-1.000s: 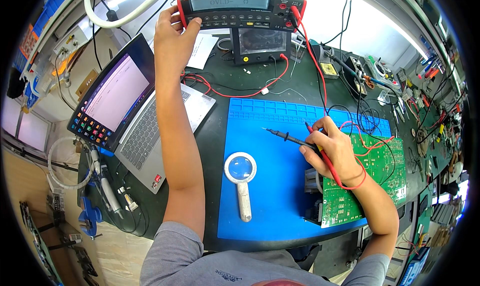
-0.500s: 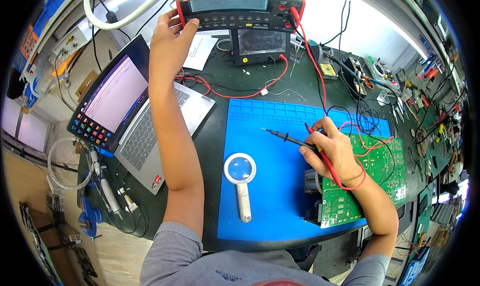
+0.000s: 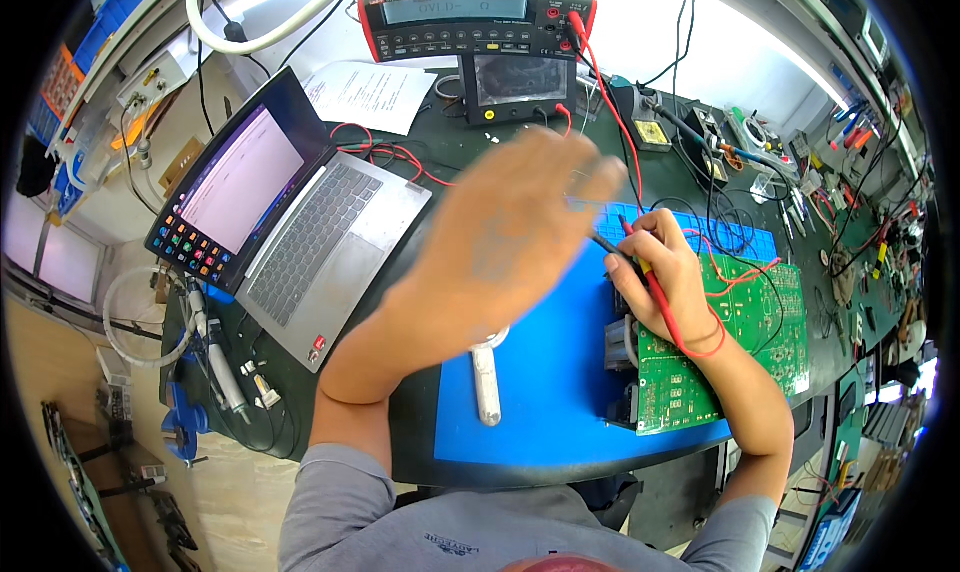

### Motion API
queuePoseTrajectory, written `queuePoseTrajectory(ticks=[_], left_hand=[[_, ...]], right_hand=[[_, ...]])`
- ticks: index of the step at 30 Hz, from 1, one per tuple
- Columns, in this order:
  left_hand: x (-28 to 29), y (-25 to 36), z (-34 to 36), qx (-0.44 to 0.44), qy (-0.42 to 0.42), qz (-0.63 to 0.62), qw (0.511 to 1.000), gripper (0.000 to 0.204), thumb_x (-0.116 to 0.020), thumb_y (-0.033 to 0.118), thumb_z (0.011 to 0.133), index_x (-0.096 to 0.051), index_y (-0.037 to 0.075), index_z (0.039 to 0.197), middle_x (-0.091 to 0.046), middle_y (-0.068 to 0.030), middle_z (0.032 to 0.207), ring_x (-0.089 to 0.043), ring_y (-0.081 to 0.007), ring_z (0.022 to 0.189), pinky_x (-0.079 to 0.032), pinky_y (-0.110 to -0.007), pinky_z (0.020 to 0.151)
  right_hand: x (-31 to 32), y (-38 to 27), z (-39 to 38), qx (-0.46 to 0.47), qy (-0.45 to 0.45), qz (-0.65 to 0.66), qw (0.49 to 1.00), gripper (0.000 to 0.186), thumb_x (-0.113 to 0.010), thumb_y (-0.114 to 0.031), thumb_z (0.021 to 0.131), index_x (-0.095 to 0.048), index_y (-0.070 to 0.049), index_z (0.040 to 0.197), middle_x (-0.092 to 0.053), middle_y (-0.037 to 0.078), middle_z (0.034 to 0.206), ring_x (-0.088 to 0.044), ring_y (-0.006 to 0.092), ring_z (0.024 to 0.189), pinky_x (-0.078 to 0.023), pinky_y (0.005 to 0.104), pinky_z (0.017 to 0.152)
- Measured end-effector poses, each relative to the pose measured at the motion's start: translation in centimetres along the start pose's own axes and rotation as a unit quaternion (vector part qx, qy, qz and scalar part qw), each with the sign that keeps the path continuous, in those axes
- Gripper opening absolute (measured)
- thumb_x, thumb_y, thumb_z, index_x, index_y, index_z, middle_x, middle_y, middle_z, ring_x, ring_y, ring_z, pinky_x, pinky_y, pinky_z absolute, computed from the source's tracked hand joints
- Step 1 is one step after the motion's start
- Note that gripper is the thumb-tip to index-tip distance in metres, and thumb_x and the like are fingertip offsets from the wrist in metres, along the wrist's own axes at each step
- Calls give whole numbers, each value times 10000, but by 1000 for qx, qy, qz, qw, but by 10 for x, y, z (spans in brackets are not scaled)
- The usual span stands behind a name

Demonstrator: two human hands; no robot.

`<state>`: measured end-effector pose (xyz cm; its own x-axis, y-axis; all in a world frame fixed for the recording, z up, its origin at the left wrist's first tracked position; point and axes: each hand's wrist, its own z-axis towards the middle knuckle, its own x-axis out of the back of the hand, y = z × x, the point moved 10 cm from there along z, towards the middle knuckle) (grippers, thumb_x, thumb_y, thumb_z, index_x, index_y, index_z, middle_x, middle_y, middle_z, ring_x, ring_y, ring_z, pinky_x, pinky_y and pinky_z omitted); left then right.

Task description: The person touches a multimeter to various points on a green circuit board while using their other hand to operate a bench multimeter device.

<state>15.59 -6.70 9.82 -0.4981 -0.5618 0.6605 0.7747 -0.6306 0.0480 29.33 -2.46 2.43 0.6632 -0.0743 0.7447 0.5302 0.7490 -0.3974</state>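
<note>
One laptop (image 3: 300, 222) sits open on the bench, with one bench multimeter (image 3: 475, 20) and one small screen unit (image 3: 518, 84) behind it. There is one blue mat (image 3: 545, 392), one green circuit board (image 3: 745, 342), one sheet of paper (image 3: 365, 94) and two hands, the left hand (image 3: 510, 242) and the right hand (image 3: 665, 272).

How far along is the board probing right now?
Set up: the green circuit board lies on the blue mat, red leads plugged into the bench multimeter. In hand: the right hand holds red and black probes at the board; the blurred left hand is empty, mid-air. No probe tip visibly touches the board yet.
</note>
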Motion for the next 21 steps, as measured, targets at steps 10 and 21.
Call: queuePoseTrajectory(ticks=[10, 21], left_hand=[[-78, 22, -32, -56, -101, 71, 991, 313, -624, 100, 776, -642, 35, 1082, -623, -60, 876, -616, -225, 861, -491, -329, 783], [-119, -90, -54, 385, -100, -536, 744, 263, -499, 206, 1022, -588, 6, 1168, -682, -139, 1141, -667, -237, 1048, -532, -340, 887]], right_hand=[[6, -10, -1, 7, 22, -8, 1000, 162, -738, -112, 796, -653, -28, 905, -552, 158, 938, -598, 290, 704, -488, 378, 624], [48, -54, -11, 182, 121, -53, 974, 369, -657, 9, 826, -641, -52, 1190, -587, 200, 1091, -610, 311, 898, -512, 370, 756]])
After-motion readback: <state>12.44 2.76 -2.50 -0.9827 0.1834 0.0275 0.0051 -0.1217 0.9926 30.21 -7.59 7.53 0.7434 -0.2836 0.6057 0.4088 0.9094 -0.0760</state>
